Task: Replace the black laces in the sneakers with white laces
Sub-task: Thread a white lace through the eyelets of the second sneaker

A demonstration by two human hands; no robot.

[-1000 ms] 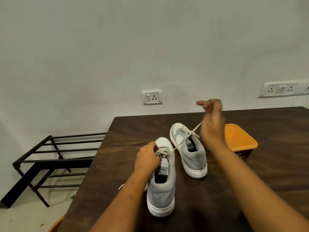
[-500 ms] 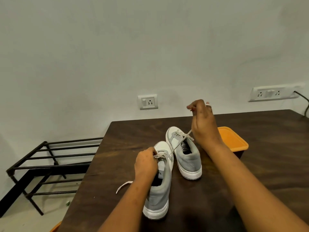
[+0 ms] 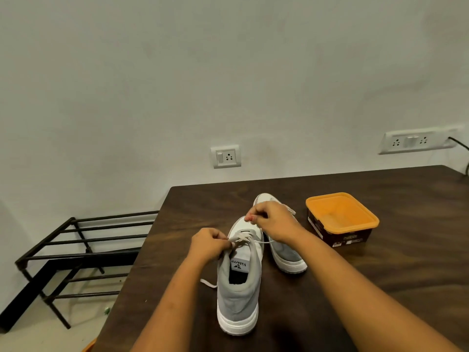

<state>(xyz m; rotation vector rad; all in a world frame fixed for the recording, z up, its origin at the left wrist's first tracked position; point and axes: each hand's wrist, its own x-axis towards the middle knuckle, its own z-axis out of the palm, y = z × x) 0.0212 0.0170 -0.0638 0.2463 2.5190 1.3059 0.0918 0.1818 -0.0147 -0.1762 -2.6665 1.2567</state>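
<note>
Comparing this moment with one second earlier: the right hand [image 3: 272, 219] was then raised high above the surface [image 3: 380, 288], drawing the white lace [image 3: 265, 242] taut. It has since come down over the toe of the near sneaker [image 3: 238, 295], fingers curled, the fingertips pinching what appears to be the lace tip. The lace between the two hands now lies slack across the tongue. The left hand [image 3: 212, 243] has kept its place at the left eyelets, fingers curled and pinching the lace where it crosses.

Judgement: the pull-through looks finished, and the tip is being brought to the next eyelet. Lacing shows only at the toe end of the tongue, so this shoe is part done.

Position: the near sneaker stands heel toward the camera, by the left edge of the surface. The far sneaker [image 3: 286, 252] is just beside it, to the right and beyond, partly hidden by the right hand.

Count:
- sneakers – two
- hands – two
- white laces – one in work, its free end [image 3: 208, 283] trailing left of the near sneaker; a bit of a second shows on the far sneaker
- black laces – none in view
- orange tub [image 3: 342, 217] – one, open
- black shoe rack [image 3: 76, 250] – one, on the floor
- wall socket plates – two
</note>
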